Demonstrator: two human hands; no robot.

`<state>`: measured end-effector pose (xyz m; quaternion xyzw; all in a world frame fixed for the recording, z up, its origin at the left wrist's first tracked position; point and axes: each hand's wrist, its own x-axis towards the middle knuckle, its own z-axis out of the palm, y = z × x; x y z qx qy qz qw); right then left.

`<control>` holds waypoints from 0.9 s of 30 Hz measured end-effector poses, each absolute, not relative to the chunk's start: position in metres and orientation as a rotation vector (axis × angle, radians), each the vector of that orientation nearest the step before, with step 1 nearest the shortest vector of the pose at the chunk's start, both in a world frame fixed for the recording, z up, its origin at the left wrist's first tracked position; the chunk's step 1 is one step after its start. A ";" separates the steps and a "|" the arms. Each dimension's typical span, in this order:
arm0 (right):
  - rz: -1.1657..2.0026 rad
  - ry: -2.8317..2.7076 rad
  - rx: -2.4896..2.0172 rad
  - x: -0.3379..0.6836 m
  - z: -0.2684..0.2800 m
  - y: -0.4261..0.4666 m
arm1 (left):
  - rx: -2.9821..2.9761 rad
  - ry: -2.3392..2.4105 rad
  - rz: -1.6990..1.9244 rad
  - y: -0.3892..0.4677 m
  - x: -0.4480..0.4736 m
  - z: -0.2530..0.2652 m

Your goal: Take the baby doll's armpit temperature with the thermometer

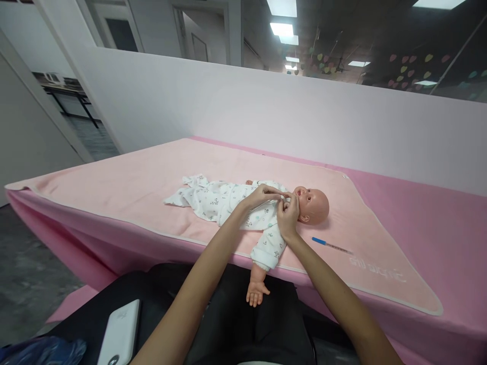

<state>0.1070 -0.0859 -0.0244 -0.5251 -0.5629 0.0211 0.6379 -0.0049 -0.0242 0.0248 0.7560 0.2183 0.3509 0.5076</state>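
Observation:
A baby doll (317, 205) lies on its back, its bald head to the right. It wears a white printed baby outfit (216, 200), whose empty legs lie flat to the left. My left hand (262, 196) reaches over the doll's chest, fingertips closed at the collar. Tucked under the doll's chin, my right hand (288, 215) has its fingers curled and pinched on the same collar. The fingertips of both hands meet there, and they hide the exact bit of fabric between them. One doll arm (257, 286) hangs past the table's front edge, palm showing.
A thermometer-like stick with a blue cap (331, 245) lies right of the doll on the pink mat (125, 187). A pink cloth (452, 228) covers the table beneath. A white wall (323, 116) rises behind. On my lap rests a white power bank (119, 332).

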 end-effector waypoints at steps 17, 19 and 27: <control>0.086 -1.323 -1.216 0.108 -0.022 -0.089 | 1.778 0.563 0.800 -0.022 -0.007 0.021; 0.082 -1.317 -1.224 0.108 -0.022 -0.089 | 1.785 0.549 0.799 -0.022 -0.007 0.021; 0.093 -1.321 -1.200 0.107 -0.025 -0.089 | 1.771 0.492 0.827 -0.014 -0.007 0.015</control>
